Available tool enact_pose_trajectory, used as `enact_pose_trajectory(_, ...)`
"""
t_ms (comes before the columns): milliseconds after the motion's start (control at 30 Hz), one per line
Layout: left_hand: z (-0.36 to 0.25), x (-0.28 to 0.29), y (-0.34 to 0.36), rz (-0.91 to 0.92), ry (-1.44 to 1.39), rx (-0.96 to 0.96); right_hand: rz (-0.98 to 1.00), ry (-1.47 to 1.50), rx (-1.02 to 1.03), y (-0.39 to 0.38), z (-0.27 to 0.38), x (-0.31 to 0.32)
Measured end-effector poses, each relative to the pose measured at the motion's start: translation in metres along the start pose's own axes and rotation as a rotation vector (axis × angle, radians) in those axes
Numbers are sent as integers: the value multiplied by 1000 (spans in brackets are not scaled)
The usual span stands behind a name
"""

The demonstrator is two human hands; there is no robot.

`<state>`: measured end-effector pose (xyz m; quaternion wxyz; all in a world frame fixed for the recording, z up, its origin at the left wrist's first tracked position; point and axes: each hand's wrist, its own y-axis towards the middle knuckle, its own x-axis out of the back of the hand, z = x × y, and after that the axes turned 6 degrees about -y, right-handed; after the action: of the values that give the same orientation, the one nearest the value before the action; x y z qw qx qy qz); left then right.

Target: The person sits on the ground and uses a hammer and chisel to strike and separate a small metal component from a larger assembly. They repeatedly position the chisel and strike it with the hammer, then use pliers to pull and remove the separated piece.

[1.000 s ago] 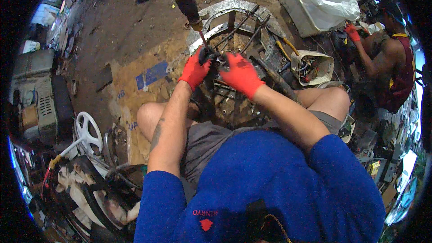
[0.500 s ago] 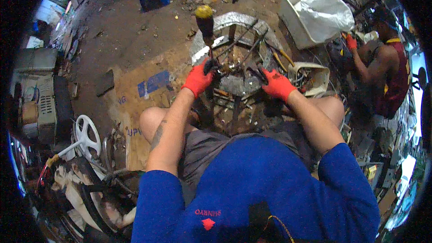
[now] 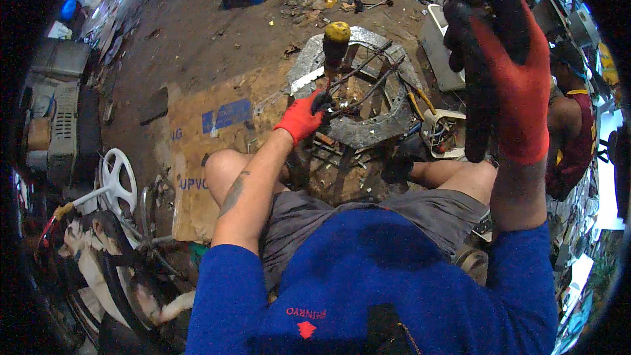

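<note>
The person wears a royal-blue shirt with 2 short sleeves, a small red emblem and red lettering on the chest, plus a gold-coloured chain beside a dark, roughly rectangular patch. The left glove and right glove are red, with black over the fingers. Grey shorts stop above the knees, and the left forearm carries a dark tattoo.

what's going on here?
A person in gloves works at a grey metal frame. Their left hand holds an upright, yellow-topped screwdriver low on its shaft, by the frame's left side. The right hand is up near the camera, fingers apart. Another person sits at right, partly hidden.
</note>
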<state>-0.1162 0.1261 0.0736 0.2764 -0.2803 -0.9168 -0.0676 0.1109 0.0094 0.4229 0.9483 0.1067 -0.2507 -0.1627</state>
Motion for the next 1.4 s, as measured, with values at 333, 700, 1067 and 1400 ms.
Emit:
enact_pose_trajectory(333,-12,2,2,36,11,8,56,-318,408,4,2,-10)
enact_pose_trajectory(700,-16,2,10,153,240,-94,189,-469,376,-31,-100,-31)
enact_pose_trajectory(1067,-8,1,19,-142,-588,63,148,-824,-67,-101,-285,-51)
enact_pose_trajectory(1400,1,4,10,-114,-292,95,363,-1015,-66,-108,-328,-83)
